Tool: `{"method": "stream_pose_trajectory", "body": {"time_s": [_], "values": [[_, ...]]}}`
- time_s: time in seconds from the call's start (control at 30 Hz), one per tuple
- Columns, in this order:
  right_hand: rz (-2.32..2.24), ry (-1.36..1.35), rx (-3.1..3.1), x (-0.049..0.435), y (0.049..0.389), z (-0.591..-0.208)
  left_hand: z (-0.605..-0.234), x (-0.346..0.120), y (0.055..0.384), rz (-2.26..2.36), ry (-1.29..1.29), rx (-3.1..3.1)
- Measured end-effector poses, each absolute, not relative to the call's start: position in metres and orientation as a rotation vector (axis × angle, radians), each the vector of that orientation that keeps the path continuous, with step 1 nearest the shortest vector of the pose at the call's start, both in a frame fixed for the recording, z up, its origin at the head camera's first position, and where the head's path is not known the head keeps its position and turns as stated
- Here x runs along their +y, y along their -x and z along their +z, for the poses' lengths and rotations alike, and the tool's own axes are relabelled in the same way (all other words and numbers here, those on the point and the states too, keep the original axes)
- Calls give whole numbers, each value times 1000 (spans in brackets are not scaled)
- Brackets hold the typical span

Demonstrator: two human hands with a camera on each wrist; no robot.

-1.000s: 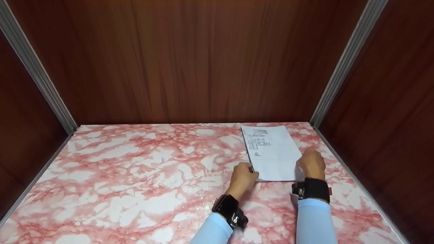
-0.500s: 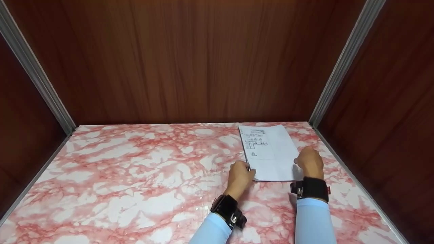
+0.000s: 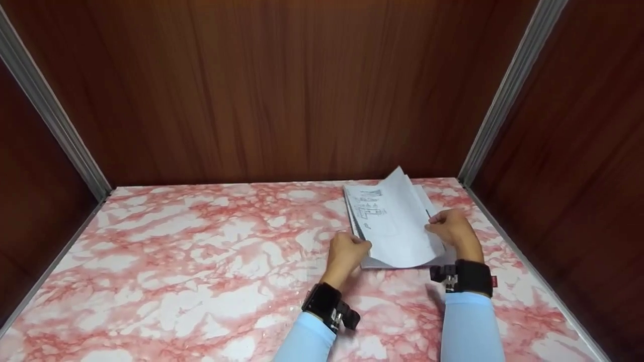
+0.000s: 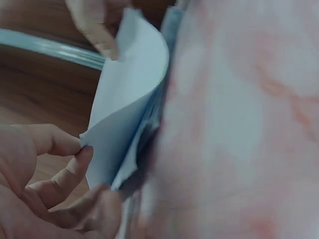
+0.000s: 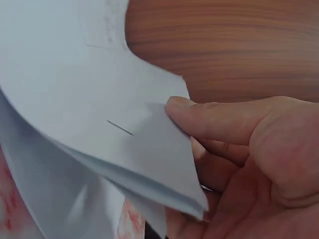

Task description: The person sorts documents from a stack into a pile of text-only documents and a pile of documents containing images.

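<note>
On curved paper (image 3: 402,234), illegible print (image 3: 371,211)

A marbled table (image 3: 201,261) (red patches swirling through white) carries a stack of papers (image 3: 395,234) toward its far right corner

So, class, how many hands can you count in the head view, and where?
2: the left hand, pinching the left edge of the curved paper, and the right hand, pinching its right edge. Some fingers are hidden.
</note>
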State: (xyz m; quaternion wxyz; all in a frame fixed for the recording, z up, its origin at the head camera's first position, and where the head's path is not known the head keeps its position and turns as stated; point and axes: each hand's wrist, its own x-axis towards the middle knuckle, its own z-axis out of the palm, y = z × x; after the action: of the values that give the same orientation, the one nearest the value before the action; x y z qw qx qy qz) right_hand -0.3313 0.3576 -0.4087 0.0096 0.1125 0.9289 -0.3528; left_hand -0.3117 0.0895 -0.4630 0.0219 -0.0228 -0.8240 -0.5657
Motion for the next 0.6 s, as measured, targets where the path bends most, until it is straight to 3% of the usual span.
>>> {"method": "stream_pose_trajectory", "body": {"time_s": [0.6], "values": [[-1149, -420, 2828, 352, 335, -417, -468, 83, 319, -1873, -66, -2531]]}}
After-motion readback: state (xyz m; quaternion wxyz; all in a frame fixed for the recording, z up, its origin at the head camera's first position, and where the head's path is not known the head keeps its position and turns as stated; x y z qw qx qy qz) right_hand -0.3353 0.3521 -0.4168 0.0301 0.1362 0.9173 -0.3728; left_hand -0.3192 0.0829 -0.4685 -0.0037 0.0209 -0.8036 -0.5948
